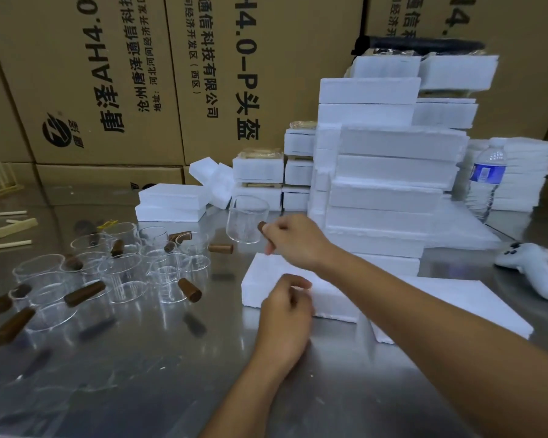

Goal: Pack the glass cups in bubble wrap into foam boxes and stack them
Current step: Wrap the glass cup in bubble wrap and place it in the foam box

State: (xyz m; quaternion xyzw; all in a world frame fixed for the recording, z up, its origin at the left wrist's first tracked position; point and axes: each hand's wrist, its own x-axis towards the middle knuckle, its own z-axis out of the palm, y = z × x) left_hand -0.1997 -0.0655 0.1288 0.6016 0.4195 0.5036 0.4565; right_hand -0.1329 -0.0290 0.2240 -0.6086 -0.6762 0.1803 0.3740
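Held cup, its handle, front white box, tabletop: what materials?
Cup: clear glass, see-through with glints.
Handle: dark brown, matte, likely wood.
Box: white foam, grainy crumbled edges.
Tabletop: brushed metal, probably stainless steel, blurry reflections.

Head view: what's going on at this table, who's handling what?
A person is packing glassware at a metal table. The right hand holds a bare glass cup by its brown handle, just beyond a flat foam box. The left hand sits at that box's near-left edge with fingers curled; whether it grips the box is unclear. More unwrapped cups wait on the left, and stacked foam boxes stand behind.
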